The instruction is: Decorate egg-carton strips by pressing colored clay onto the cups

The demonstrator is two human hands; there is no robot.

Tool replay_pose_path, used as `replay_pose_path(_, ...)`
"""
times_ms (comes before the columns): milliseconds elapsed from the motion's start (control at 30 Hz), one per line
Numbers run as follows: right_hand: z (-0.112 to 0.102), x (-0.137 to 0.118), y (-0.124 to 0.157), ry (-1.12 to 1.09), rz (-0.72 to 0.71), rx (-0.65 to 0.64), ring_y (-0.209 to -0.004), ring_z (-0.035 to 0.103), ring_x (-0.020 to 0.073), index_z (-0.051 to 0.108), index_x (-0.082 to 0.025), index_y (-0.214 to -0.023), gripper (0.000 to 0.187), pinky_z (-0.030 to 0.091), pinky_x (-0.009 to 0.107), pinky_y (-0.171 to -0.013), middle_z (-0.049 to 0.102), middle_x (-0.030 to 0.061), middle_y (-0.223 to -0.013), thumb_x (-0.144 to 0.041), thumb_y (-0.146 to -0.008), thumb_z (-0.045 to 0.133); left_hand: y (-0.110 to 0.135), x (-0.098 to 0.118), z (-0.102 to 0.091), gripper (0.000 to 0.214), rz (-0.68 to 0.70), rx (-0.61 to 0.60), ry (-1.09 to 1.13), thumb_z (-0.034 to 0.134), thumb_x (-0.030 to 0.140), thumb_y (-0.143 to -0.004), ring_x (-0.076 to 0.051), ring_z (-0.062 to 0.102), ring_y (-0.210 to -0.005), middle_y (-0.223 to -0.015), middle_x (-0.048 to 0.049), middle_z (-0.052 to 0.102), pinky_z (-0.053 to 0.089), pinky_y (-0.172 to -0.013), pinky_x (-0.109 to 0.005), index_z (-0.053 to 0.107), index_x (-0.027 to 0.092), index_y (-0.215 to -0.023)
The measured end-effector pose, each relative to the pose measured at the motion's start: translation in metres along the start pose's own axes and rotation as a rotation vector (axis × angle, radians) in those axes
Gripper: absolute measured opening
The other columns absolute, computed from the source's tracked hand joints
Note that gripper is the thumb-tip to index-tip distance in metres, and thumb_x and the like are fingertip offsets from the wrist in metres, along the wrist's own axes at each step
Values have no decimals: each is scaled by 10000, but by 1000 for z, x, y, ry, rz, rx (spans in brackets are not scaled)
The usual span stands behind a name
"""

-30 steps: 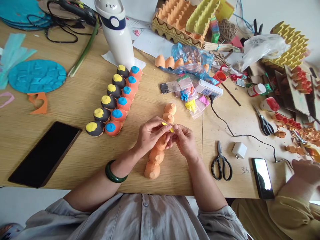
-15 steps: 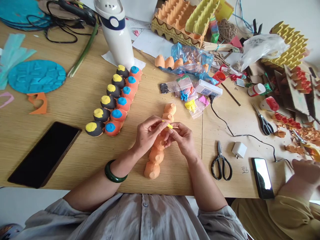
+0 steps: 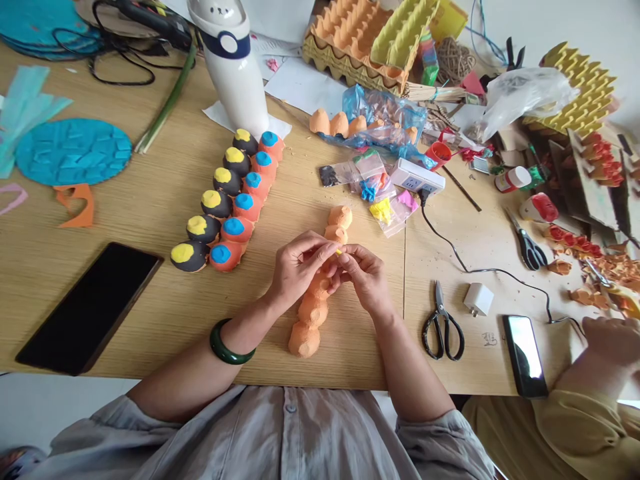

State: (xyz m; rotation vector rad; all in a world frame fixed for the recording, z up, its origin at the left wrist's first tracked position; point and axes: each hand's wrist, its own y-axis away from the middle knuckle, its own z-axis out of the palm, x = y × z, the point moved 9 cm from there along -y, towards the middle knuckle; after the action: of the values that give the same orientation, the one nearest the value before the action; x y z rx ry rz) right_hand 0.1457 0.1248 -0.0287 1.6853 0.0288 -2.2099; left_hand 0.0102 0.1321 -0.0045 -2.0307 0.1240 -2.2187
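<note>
My left hand point(image 3: 303, 265) and my right hand point(image 3: 364, 275) meet fingertip to fingertip, pinching a small piece of yellow clay point(image 3: 339, 252) between them. Most of the clay is hidden by the fingers. Beneath the hands lies a strip of orange egg-carton cups point(image 3: 311, 313), bare and partly covered by my fingers. To the left stand two joined rows of egg-carton cups: black cups point(image 3: 216, 205) topped with yellow clay, and orange cups point(image 3: 256, 187) topped with blue clay. Past the hands, a yellow clay lump point(image 3: 381, 211) rests on a small plastic bag.
Black-handled scissors point(image 3: 441, 327), a white charger point(image 3: 479, 299) and a phone point(image 3: 525, 357) lie to the right, near another person's hand point(image 3: 613, 343). A dark tablet point(image 3: 90, 308) lies at left. A white bottle point(image 3: 233, 73) and a power strip point(image 3: 417, 176) stand farther back.
Less of the yellow clay shows between my fingertips now, and my right fingers have shifted slightly around it. The cups and other things have not moved.
</note>
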Motion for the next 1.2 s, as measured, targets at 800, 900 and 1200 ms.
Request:
replay_pose_path(800, 0, 3, 0, 3, 33, -11, -487, 671, 125, 687, -187, -904, 420, 619, 271, -521, 757, 5, -711, -604, -933, 728, -1, -4, 0, 220, 10, 1, 1, 794, 433, -901, -150, 692, -801, -846, -29, 720, 565, -679, -249, 817, 222, -843)
replay_pose_path(900, -1, 4, 0, -1, 32, 1, -510, 688, 130, 673, -193, -911, 404, 610, 260, -520, 761, 0, -714, -578, -891, 792, 0, -7, 0, 243, -42, -2, 29, 793, 469, -895, -151, 687, -797, -922, -34, 739, 552, -662, -256, 831, 237, -955)
replay_pose_path(1200, -1, 4, -2, -36, 59, 4, -491, 693, 136, 655, -204, -986, 438, 615, 273, -522, 765, -23, -707, -551, -821, 864, 0, -7, -5, 299, -41, 39, -9, 723, 499, -952, -96, 549, -578, -786, -11, 717, 462, -548, -246, 837, 223, -936)
